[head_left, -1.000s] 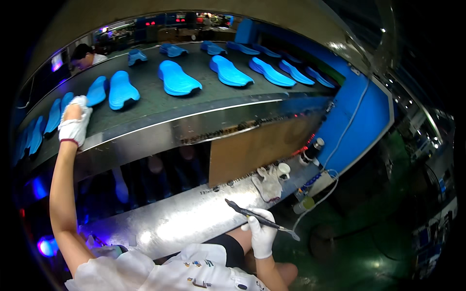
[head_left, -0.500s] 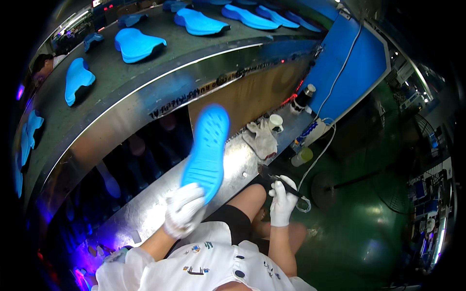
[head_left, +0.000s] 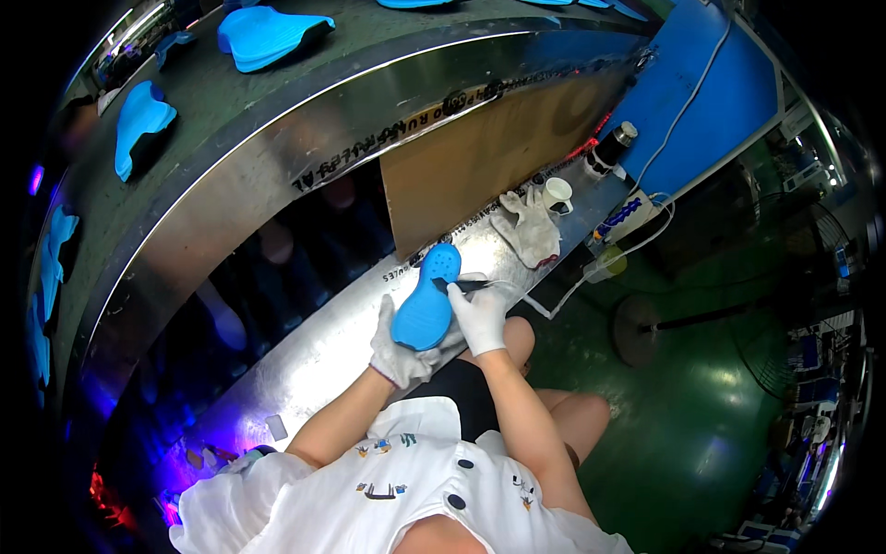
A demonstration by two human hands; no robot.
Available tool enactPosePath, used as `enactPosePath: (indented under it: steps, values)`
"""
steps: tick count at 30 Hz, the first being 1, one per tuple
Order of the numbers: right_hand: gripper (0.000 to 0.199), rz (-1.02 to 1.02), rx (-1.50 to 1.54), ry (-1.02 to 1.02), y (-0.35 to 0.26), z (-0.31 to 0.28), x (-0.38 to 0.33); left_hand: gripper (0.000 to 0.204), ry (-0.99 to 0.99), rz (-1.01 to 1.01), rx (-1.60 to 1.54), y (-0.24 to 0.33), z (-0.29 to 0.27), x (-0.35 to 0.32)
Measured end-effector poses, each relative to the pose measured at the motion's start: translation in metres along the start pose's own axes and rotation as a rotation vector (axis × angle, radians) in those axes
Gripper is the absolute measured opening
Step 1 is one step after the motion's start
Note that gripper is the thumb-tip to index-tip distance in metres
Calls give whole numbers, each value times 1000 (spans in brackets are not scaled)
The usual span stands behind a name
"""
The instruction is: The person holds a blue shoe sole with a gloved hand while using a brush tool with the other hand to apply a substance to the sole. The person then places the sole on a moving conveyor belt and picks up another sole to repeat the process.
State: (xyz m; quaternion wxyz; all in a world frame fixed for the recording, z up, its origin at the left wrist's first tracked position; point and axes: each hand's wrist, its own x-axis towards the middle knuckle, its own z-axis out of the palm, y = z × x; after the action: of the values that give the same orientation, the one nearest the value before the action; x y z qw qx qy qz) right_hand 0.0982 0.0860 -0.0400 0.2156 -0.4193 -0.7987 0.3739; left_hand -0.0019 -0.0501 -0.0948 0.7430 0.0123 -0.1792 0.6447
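A blue shoe sole is in my left hand, which wears a whitish glove and grips the sole's lower end from the left and beneath. The sole's grooved and dimpled face is turned up. My right hand, in a white glove, is closed round a slim black tool with a white cord or tube trailing from it. The tool's tip reaches the right edge of the sole near its narrow middle; whether it touches cannot be told.
A metal ledge runs beneath my hands. Crumpled gloves, a white cup and a dark bottle stand along it. Beyond curves a green belt bearing several blue soles. A cardboard sheet hangs below its edge.
The sole has come down and closer to me, over the ledge. My right hand has moved left and up with the black tool to meet the sole. The view has shifted too.
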Motion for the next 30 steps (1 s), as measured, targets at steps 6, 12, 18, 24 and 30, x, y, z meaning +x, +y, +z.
enactPosePath:
  steps: [6,12,18,24,30]
  values:
    - [18,-334,0,-108,-29,-42,-50,85,600,273,119,-24,33,28]
    - [21,-662,-56,236,-60,-75,-44,82,459,253,101,-52,50,30]
    - [19,-526,198,188,-74,-92,-53,80,424,332,282,-64,73,37]
    - [20,-774,178,-149,-92,-96,-76,83,344,357,356,-43,54,38]
    - [20,-802,177,16,-86,-91,-78,83,449,382,497,-45,77,44]
